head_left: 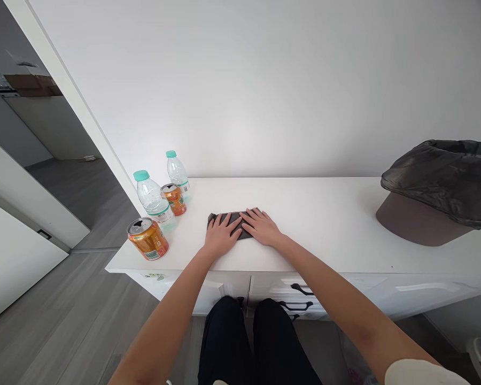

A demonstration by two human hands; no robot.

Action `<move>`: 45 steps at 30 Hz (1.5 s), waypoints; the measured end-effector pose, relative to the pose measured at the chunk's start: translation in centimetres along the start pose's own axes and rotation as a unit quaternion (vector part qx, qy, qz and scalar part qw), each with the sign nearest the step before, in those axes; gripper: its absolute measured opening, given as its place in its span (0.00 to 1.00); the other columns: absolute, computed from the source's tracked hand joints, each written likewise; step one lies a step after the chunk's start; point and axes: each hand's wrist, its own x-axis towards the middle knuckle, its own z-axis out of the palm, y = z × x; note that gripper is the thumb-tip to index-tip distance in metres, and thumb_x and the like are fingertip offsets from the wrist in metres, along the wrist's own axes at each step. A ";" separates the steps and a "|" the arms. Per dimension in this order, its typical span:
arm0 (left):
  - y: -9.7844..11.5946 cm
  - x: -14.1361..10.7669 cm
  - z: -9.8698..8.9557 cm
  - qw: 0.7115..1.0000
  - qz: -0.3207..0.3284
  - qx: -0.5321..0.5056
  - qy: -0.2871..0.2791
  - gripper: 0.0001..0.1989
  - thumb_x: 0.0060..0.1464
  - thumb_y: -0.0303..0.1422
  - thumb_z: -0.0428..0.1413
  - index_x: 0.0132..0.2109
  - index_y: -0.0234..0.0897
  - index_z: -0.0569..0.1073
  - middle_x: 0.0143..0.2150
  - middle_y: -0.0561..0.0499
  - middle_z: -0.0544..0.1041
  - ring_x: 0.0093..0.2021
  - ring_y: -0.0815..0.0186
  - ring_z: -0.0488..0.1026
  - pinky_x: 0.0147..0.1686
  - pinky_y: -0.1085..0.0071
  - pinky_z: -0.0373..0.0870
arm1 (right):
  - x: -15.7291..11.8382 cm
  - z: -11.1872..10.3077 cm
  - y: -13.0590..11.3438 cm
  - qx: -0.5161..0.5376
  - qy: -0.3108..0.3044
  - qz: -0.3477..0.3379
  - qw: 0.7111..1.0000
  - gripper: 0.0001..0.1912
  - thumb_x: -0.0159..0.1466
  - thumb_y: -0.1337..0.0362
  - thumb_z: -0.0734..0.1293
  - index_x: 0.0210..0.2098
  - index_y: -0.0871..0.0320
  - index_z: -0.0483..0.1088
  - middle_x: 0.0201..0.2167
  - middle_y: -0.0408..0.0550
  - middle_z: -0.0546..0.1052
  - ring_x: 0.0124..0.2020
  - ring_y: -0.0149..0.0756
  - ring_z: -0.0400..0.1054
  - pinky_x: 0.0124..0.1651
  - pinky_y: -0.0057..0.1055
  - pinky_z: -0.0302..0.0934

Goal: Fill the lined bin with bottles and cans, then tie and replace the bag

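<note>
A flat, dark grey folded piece (pixel 245 235), a plastic bag or a cloth, lies on the white cabinet top (pixel 324 219). My left hand (pixel 221 235) rests palm down on its left part with the fingers spread. On the right part my right hand (pixel 262 227) lies flat in the same way, its fingers apart. Both hands touch the piece and hide much of it. Neither hand is closed around anything.
To the left stand two clear bottles with turquoise caps (pixel 154 198) (pixel 177 170) and two orange cans (pixel 148 239) (pixel 174 199), both opened. A brown bin (pixel 420 222) lined with a black bag (pixel 436 182) stands at the right. Behind is a white wall (pixel 256 91).
</note>
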 end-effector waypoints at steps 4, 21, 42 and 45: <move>0.1 0.0 0.0 1.000 -0.016 -0.004 0.007 0.33 0.67 0.51 0.40 0.73 0.46 0.58 0.77 0.50 0.52 0.77 0.52 0.46 0.73 0.50 0.44 | 0.0 -0.3 0.2 -0.001 -0.015 0.002 1.000 0.33 0.75 0.48 0.45 0.75 0.51 0.49 0.77 0.42 0.45 0.78 0.41 0.34 0.76 0.45 0.32; 0.9 -1.5 -0.3 0.992 -0.076 0.045 0.095 0.44 0.64 0.59 0.41 0.73 0.30 0.56 0.76 0.37 0.52 0.76 0.49 0.48 0.73 0.52 0.46 | -0.9 -0.4 2.6 -0.008 -0.009 0.042 0.999 0.36 0.75 0.52 0.41 0.76 0.64 0.39 0.77 0.46 0.41 0.78 0.36 0.32 0.77 0.43 0.26; 1.3 -1.9 -0.1 0.992 0.085 -0.011 0.095 0.32 0.68 0.49 0.40 0.71 0.37 0.62 0.75 0.48 0.59 0.74 0.59 0.55 0.74 0.60 0.48 | -4.6 -1.3 2.5 0.061 0.069 0.032 0.995 0.34 0.74 0.58 0.45 0.76 0.64 0.42 0.78 0.46 0.40 0.78 0.37 0.31 0.77 0.41 0.30; 2.3 -0.6 0.2 0.997 0.070 0.014 0.014 0.38 0.66 0.53 0.42 0.73 0.33 0.56 0.76 0.44 0.53 0.76 0.56 0.48 0.74 0.55 0.43 | -7.5 -1.6 3.8 0.091 0.078 0.048 0.992 0.35 0.73 0.56 0.48 0.76 0.64 0.42 0.78 0.48 0.41 0.78 0.37 0.31 0.77 0.40 0.30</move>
